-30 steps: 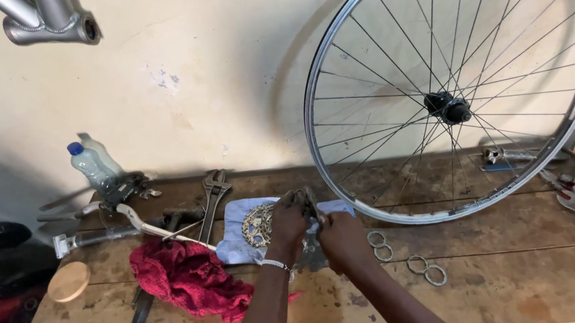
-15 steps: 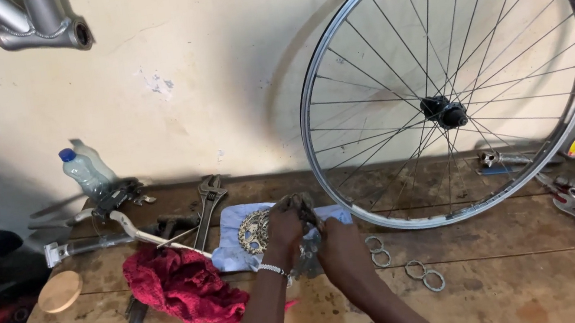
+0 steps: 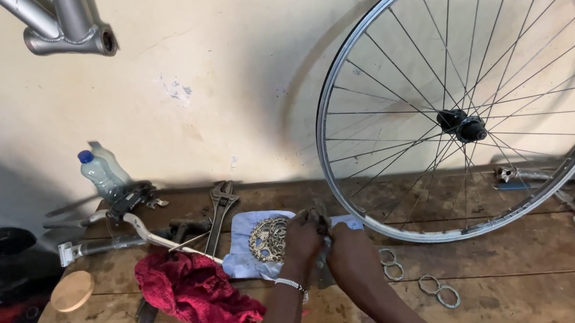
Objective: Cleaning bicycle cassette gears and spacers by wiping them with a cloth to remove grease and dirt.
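Two hands meet mid-surface: left hand (image 3: 303, 236) and right hand (image 3: 349, 250), fingers clamped on small grey metal part (image 3: 318, 219), kind unclear, just right of sprocket (image 3: 269, 240) on pale cloth (image 3: 244, 254). Step, judging: working part loose. Steady grip needed; washers (image 3: 390, 264) near.

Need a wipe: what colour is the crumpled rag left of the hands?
Red rag, clearest in the head view.

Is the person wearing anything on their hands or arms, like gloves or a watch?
No gloves: both hands are bare. The left hand has a thin silvery bracelet around the wrist. The right hand and its wrist show nothing worn. Both forearms are bare, with no sleeves in view.
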